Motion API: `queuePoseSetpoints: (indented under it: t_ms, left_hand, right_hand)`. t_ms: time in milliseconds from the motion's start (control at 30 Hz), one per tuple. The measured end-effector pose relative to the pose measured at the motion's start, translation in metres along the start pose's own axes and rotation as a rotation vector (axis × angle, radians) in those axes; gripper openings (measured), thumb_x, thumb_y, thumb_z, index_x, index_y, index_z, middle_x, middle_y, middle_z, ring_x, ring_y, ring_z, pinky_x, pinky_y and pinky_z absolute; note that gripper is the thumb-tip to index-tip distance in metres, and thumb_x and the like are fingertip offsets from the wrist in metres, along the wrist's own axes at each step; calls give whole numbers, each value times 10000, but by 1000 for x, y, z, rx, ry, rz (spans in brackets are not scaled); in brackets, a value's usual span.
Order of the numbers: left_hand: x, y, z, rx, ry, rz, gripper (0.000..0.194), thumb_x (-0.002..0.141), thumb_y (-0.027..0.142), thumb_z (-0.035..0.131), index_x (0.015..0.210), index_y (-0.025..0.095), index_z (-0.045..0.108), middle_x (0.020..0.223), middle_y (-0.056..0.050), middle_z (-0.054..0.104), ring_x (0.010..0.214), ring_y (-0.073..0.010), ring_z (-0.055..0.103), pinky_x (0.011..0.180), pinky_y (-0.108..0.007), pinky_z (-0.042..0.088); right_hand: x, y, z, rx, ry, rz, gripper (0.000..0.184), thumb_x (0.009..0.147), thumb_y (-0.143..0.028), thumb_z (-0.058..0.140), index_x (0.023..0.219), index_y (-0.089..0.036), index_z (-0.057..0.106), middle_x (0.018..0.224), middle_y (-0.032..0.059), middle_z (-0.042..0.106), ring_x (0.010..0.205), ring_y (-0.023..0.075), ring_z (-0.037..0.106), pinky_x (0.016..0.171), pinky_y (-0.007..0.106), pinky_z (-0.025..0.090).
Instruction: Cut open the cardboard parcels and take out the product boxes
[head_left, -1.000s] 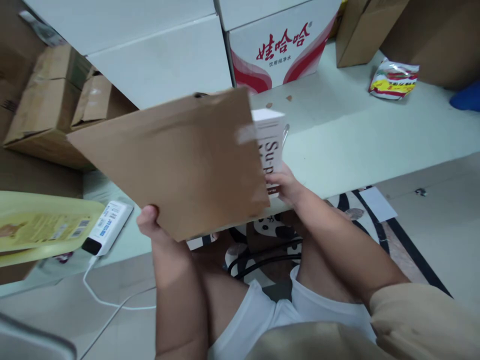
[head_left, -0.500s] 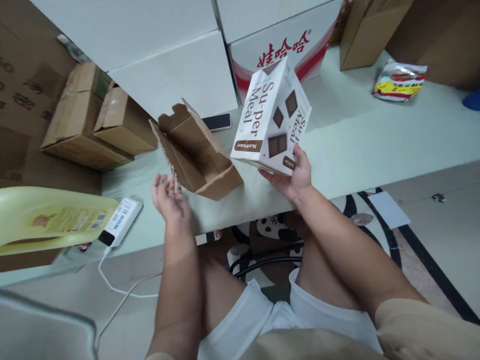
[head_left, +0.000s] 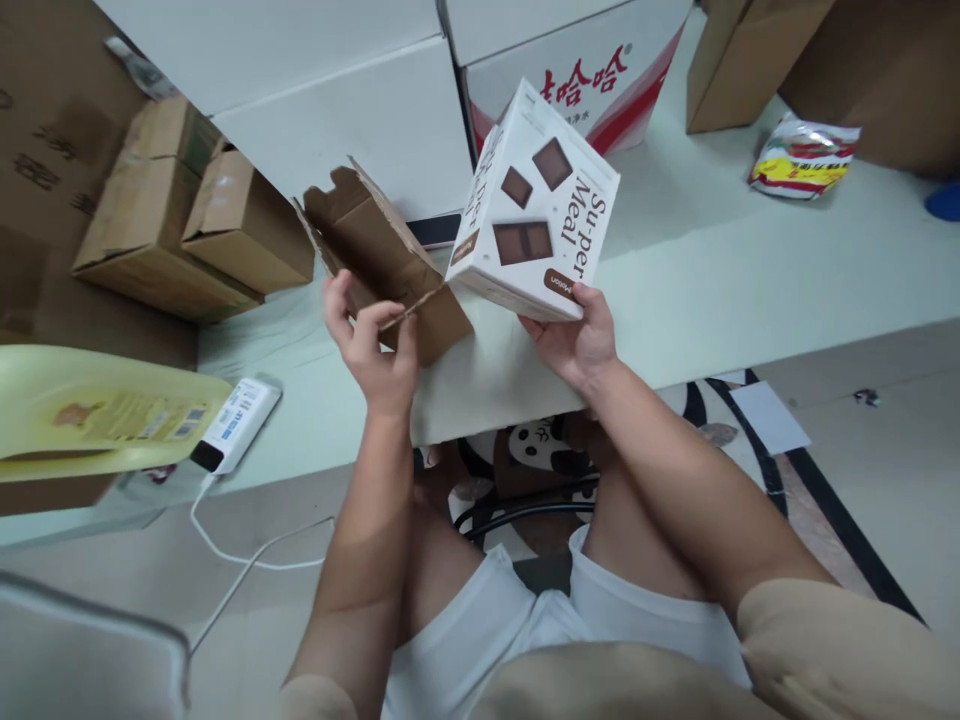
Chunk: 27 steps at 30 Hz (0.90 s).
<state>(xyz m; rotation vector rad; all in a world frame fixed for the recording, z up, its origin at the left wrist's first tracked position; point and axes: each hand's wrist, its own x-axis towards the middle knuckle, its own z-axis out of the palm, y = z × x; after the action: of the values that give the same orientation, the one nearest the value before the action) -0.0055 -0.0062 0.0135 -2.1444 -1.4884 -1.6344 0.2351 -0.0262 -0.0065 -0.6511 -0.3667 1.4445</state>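
Note:
My right hand [head_left: 574, 335] grips the lower corner of a white "Su-per Meal" box [head_left: 562, 195] printed with brown squares, holding it tilted above the table. To its left stands an open cardboard box [head_left: 442, 325], its inside facing up and no contents visible in it. My left hand [head_left: 375, 350] is at the near edge of that carton, fingers spread and curved; whether the fingertips touch the cardboard I cannot tell. Behind the carton lies a phone [head_left: 436, 230], partly covered by it.
White cartons [head_left: 352, 120] line the back. Smaller brown boxes [head_left: 247, 220] sit at the left, near a yellow jug [head_left: 97, 410] and a white plugged-in device [head_left: 247, 420] with a cable. A snack bag [head_left: 806, 158] lies at the right on the pale table [head_left: 712, 270].
The cardboard box, earlier held up in my left hand, came down onto the table and was let go. The white box came into view and turned. My left hand moved right to the carton's edge.

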Motion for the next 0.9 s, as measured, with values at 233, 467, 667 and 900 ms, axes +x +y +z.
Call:
queuePoseSetpoints:
  t_ms: [233, 467, 667, 900]
  left_hand:
    - [-30, 45, -54, -286, 197, -126, 532, 772, 482, 757, 1218, 275, 553, 1537, -105, 450, 1496, -295, 448, 1270, -484, 359]
    - [-104, 118, -122, -1020, -315, -828, 714, 636, 704, 843, 1222, 326, 688, 1295, -76, 686, 1160, -286, 683, 878, -386, 619]
    - [-171, 155, -139, -929, -753, -774, 910, 599, 556, 956, 1403, 341, 587, 1342, -87, 669, 1253, -309, 637, 1043, -434, 549]
    - [-190, 151, -113, -901, -390, -914, 871, 764, 726, 768, 1444, 263, 480, 1352, -140, 667, 1240, -339, 671, 1073, -515, 558]
  right_hand:
    - [-61, -34, -15, -150, -19, -102, 561, 645, -533, 834, 1120, -305, 643, 1034, -24, 741, 953, 193, 701, 752, 313, 610]
    - [-192, -92, -18, -663, -249, -51, 840, 644, -474, 910, 1394, -344, 555, 1124, 29, 696, 777, 190, 691, 656, 351, 608]
    - [-244, -98, 3, -1064, -290, -171, 732, 554, -361, 967, 1220, -311, 668, 1304, 70, 598, 1117, 275, 639, 970, 452, 592]
    - [-246, -83, -22, -1015, -57, -366, 453, 811, -577, 757, 1127, -276, 634, 1281, 93, 627, 1208, 280, 639, 1189, 524, 438]
